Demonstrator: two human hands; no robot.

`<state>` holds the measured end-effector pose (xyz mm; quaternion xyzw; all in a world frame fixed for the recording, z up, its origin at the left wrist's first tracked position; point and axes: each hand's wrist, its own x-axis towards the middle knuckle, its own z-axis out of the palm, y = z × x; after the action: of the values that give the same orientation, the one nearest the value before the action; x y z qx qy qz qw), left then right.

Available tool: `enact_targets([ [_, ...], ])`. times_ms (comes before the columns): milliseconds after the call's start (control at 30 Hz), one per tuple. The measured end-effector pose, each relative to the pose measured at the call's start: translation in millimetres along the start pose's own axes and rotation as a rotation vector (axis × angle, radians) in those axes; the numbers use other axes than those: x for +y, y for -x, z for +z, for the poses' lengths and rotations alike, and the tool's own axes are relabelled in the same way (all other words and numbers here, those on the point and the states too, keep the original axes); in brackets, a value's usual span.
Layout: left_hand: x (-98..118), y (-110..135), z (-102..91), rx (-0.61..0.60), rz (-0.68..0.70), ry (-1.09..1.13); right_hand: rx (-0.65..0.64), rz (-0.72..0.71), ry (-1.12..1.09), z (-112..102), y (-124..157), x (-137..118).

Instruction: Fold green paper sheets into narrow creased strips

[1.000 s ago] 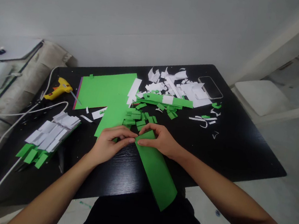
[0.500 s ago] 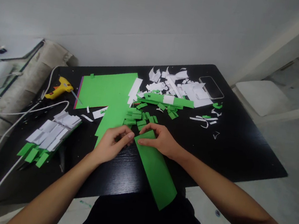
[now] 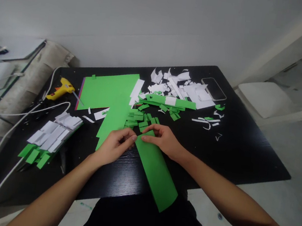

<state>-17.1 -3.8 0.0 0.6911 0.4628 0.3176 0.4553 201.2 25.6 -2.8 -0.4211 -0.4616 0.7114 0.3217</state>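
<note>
A long green paper strip [image 3: 156, 170] lies on the black table [image 3: 245, 150], its near end hanging over the front edge. My left hand [image 3: 113, 147] pinches the strip's far left corner with curled fingers. My right hand [image 3: 162, 140] presses thumb and fingers on the strip's far end, beside the left hand. Just beyond my fingers lies a heap of small green paper pieces [image 3: 139, 119].
A large green sheet [image 3: 106, 93] lies further back, with white paper scraps [image 3: 178, 87] and a phone [image 3: 214, 88] to the right. A yellow glue gun [image 3: 60, 89] with a white cable sits far left. A stack of white and green strips [image 3: 50, 137] lies left.
Both hands shifted slightly along the strip's far end; my left thumb and fingers closed in on its corner. The strip's far end turned a little to the left.
</note>
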Motion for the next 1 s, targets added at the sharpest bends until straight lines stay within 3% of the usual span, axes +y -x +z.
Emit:
enact_targets([
  [200, 1, 0, -3.6, 0.054, 0.003, 0.092, 0.032, -0.011, 0.002, -2, 0, 0],
  [333, 2, -1, -8.2, 0.117, 0.095, 0.038, 0.023, -0.004, -0.002, -3, -1, 2],
  [467, 2, -2, -10.4, 0.112, 0.191, -0.048, 0.007, -0.024, -0.013, -3, -1, 1],
  [1000, -2, -2, -7.1, 0.097, 0.237, 0.004, 0.0, -0.079, 0.109, -1, 1, 2],
])
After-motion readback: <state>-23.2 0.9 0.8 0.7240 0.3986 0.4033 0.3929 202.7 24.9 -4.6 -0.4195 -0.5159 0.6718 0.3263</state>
